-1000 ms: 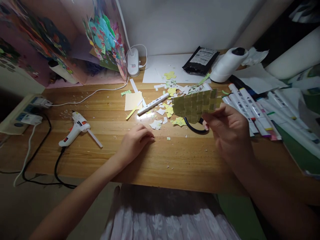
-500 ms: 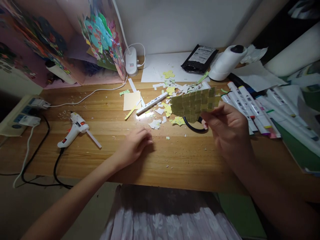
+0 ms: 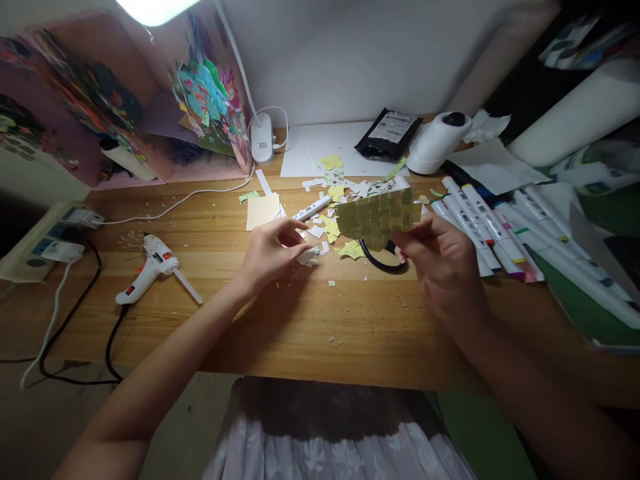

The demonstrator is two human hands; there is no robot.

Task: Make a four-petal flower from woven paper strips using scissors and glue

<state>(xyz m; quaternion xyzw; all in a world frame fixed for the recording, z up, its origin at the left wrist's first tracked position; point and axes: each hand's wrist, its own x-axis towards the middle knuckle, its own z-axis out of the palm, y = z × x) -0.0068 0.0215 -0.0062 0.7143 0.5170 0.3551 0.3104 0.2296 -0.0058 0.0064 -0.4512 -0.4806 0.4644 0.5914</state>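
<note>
My right hand (image 3: 443, 257) pinches the right edge of an olive-green paper piece (image 3: 375, 217) with a woven-looking check pattern, holding it up over the scraps. Just below that paper shows a black curved loop (image 3: 383, 267), like a scissors handle; whether my fingers touch it I cannot tell. To the left, my left hand (image 3: 275, 250) is raised above the table with thumb and fingers curved apart and nothing seen between them. Beyond its fingertips are white paper scraps (image 3: 307, 256) and a white marker (image 3: 313, 208). Yellow-green scraps (image 3: 351, 250) lie under the olive paper.
A hot glue gun (image 3: 150, 270) rests at left, near a power strip (image 3: 37, 243). A cream paper square (image 3: 263, 211) lies behind my left hand. Several markers (image 3: 475, 210) are at right. Behind stand a white bottle (image 3: 437, 143), a black packet (image 3: 387, 133) and a decorated pink box (image 3: 200, 160).
My left hand has lifted off the tabletop and its fingers have spread toward the scraps. The olive paper stays in my right hand. A bright lamp now shows at the top left.
</note>
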